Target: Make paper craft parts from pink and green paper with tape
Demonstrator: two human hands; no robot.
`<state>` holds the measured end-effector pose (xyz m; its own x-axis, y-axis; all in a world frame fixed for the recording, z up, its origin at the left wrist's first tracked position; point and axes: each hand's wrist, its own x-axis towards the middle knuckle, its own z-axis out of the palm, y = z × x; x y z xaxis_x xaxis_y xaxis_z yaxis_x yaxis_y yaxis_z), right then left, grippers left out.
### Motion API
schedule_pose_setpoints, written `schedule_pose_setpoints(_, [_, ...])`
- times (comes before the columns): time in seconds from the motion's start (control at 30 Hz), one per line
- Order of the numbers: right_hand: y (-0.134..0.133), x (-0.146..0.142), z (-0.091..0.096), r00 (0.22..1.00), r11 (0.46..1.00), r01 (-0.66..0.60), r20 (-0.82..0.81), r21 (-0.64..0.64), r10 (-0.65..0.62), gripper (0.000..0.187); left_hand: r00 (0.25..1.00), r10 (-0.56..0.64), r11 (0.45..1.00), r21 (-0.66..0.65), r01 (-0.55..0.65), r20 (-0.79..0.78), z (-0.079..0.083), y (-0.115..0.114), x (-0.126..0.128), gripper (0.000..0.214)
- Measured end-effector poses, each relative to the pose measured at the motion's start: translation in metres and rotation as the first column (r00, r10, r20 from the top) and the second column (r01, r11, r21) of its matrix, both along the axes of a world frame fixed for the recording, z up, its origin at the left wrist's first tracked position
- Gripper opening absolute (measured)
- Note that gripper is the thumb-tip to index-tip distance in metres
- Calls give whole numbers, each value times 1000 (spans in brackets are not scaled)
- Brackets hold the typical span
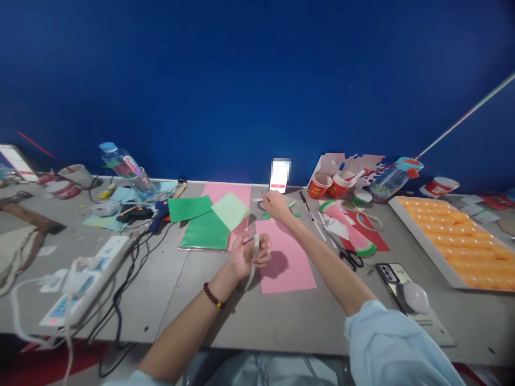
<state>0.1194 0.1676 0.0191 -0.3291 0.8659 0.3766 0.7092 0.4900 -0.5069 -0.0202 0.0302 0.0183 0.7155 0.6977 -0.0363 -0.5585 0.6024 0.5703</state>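
My left hand (250, 256) is closed around a pale paper strip (254, 257) that hangs down over a pink sheet (287, 262) on the grey table (193, 289). A bead bracelet is on that wrist. My right hand (277, 206) reaches far across the table toward a roll of tape (263, 205) and small green scraps near a lit phone (280, 175). Its fingers are curled, and what they pinch, if anything, is too small to name.
Green sheets (205, 225) lie left of the hands. Red paper cups (330, 186), a paper watermelon fan (350, 230), scissors (351, 257) and a pen sit to the right. A tray of orange balls (462, 236), a phone (392, 276), a power strip (84, 279), cables and a bottle (126, 169) surround them.
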Motion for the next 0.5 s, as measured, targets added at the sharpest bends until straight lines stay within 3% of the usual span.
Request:
schedule_pose_setpoints(0.2, [0,-11,-8,990,988,-135,-52,-73,131,19,999,29,994,104,-25,-38,5,-3,2,61])
schedule_pose_setpoints(0.37, [-49,0,9,972,976,-151,-205,-155,117,26,993,-8,993,113,22,-117,7,-4,1,67])
schedule_pose_setpoints(0.43, [-76,10,19,893,881,-307,-428,-360,136,30,989,-27,992,118,44,-142,7,-5,1,70])
schedule_pose_setpoints(0.5, [-99,19,29,829,790,-434,-536,-432,162,27,986,-47,991,117,66,-158,6,-6,2,74])
